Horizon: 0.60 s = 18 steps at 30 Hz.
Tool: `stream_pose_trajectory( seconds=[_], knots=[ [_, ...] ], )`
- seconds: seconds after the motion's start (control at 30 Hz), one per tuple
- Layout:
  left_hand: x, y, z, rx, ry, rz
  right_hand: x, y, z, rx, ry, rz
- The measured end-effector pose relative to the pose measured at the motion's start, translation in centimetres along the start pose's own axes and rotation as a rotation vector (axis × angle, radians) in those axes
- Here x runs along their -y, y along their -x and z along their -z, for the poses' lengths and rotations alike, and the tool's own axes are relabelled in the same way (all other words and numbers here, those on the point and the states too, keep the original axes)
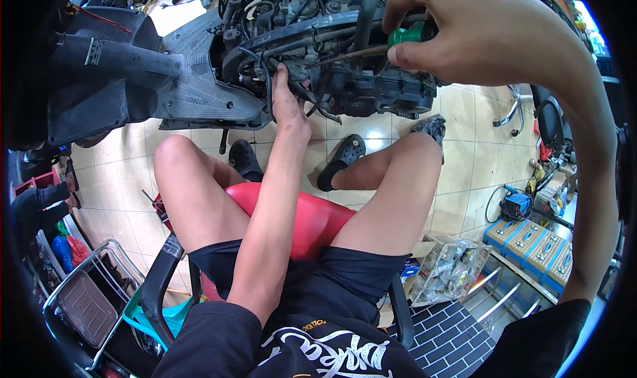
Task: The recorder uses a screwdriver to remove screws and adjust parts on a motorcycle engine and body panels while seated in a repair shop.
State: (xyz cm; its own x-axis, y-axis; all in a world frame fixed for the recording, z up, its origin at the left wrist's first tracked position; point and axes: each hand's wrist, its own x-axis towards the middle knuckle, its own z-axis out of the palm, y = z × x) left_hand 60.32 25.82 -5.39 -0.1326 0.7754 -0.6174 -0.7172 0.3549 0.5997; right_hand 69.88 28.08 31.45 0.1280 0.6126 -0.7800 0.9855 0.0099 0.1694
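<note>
Scooter bodywork is filling the top of the view, panels off, with the exposed engine sitting in its middle over the tiled floor. The person is sitting on a red stool, knees spread, facing it. Right hand is closing around the green handle of a screwdriver, thumb and fingers wrapped on it; the tool's long axis is running nearly level, the dark shaft pointing leftward from the grip into the engine's hoses and brackets (the tip is lost among them). Left hand is reaching up from below, fingers pressing into the black cables just under where the shaft is ending, so it is the nearer one to the working point; whether it is pinching anything I cannot tell.
</note>
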Motion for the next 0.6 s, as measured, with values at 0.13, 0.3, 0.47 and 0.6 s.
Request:
stream_pose_trajectory(
  seconds=[0.13,0.3,0.47,0.6],
  knots=[
    [0.0,0.0,0.0,-0.001,0.0,-0.006,-4.0,-1.4,-2.1,-0.214,-0.264,0.242],
    [0.1,-0.2,0.1,0.012,0.011,0.002,-5.6,-1.6,-2.2,-0.247,-0.419,0.315],
    [-0.1,0.0,0.0,0.006,-0.011,0.007,-3.1,-1.1,-3.5,-0.774,0.34,0.706],
    [-0.1,-0.1,0.1,0.011,-0.004,-0.001,-2.7,2.0,-3.6,-0.515,0.261,0.48]
  ],
)
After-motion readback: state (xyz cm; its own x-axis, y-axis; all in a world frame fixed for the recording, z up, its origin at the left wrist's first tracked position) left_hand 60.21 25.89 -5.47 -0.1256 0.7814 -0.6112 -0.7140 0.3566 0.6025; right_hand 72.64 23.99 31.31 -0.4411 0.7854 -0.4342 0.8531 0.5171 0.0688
